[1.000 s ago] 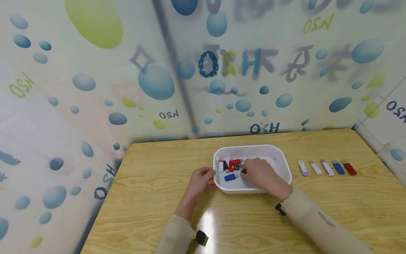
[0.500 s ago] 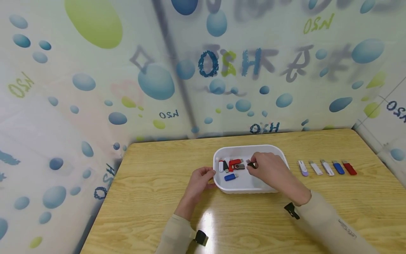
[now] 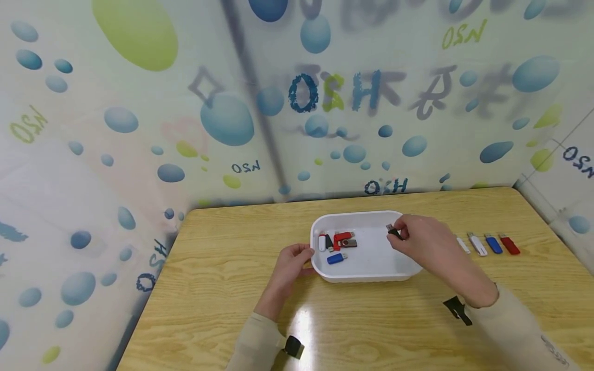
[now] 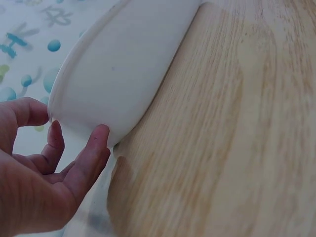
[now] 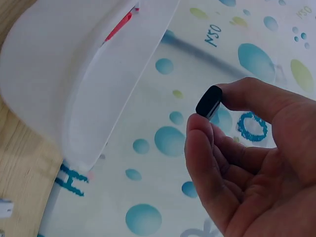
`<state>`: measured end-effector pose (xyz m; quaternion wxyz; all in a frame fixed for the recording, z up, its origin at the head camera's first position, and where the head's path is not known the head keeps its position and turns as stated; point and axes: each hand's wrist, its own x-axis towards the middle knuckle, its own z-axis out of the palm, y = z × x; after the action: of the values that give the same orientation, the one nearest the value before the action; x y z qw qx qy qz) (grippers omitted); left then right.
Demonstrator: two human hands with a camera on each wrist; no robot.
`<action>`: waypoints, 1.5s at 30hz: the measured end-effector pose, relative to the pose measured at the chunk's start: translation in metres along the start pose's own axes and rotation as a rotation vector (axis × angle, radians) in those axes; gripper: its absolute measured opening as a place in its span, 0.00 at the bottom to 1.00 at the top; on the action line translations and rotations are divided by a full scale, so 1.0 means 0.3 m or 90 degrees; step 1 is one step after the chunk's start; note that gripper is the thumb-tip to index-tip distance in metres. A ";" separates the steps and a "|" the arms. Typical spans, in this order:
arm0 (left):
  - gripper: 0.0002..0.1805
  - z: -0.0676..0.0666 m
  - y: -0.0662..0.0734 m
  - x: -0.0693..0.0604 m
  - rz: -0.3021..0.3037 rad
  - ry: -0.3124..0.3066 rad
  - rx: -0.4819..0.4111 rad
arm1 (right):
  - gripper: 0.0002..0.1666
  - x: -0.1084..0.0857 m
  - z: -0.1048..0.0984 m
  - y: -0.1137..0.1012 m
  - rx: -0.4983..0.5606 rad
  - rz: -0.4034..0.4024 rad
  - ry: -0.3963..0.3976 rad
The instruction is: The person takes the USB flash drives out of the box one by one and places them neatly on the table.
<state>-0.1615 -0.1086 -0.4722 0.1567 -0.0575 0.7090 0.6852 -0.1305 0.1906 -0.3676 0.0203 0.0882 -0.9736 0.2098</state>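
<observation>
Fingers of the right hand [image 3: 426, 240] pinch one black USB stick [image 3: 395, 234] between thumb and forefinger, above the right part of the white tray [image 3: 371, 276], its metal plug pointing toward the tray's far side. The left hand [image 3: 289, 268] grips the tray's left rim, one fingertip against the outer wall. Inside the tray's left end lie one white stick [image 3: 322, 243], a second black stick [image 3: 329, 242], one dark stick with a silver cover [image 3: 350, 243], one blue stick [image 3: 335, 259] and red parts [image 3: 344, 236] that may be one stick or two. The right hand hides some of the tray's right rim and partly covers the nearest of four sticks showing right of the tray, on the tabletop [image 3: 223, 283]: two white ones [image 3: 478, 245], one blue one [image 3: 493, 244], one red one [image 3: 509, 245]
</observation>
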 end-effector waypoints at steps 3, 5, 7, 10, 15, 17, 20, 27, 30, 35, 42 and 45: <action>0.18 -0.004 -0.003 0.002 -0.003 0.004 0.002 | 0.11 -0.015 -0.014 0.029 0.008 0.017 -0.007; 0.18 -0.007 -0.004 0.001 -0.003 0.006 0.005 | 0.12 -0.023 -0.023 0.050 0.009 0.032 -0.015; 0.18 -0.010 -0.005 -0.001 -0.003 0.009 0.008 | 0.13 -0.031 -0.030 0.073 0.009 0.051 -0.023; 0.19 -0.013 -0.006 -0.001 0.000 0.009 0.007 | 0.16 -0.046 -0.039 0.112 0.008 0.079 -0.028; 0.19 -0.017 -0.006 0.001 0.007 0.003 0.007 | 0.17 -0.074 -0.048 0.177 -0.002 0.090 -0.013; 0.19 -0.018 -0.007 0.001 0.009 0.001 0.008 | 0.17 -0.086 -0.048 0.200 -0.001 0.089 -0.004; 0.19 -0.016 -0.007 0.000 0.006 0.000 0.006 | 0.19 -0.102 -0.047 0.235 0.002 0.098 -0.006; 0.19 -0.010 0.000 -0.001 0.009 -0.007 0.014 | 0.25 -0.131 -0.038 0.309 0.002 0.137 -0.037; 0.19 -0.009 0.000 0.001 0.009 -0.006 0.012 | 0.23 -0.144 -0.026 0.335 0.000 0.139 -0.043; 0.18 -0.007 -0.001 0.002 0.008 -0.003 0.014 | 0.20 -0.164 0.011 0.382 -0.008 0.124 -0.049; 0.19 -0.003 0.011 -0.007 0.004 -0.001 0.016 | 0.18 -0.175 0.045 0.408 -0.010 0.127 -0.063; 0.19 -0.003 0.012 -0.008 0.006 -0.002 0.016 | 0.18 -0.175 0.050 0.412 -0.010 0.133 -0.064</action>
<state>-0.1604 -0.1097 -0.4682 0.1553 -0.0513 0.7178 0.6767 -0.1011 0.3038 -0.4353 -0.0500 -0.0035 -0.9788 0.1985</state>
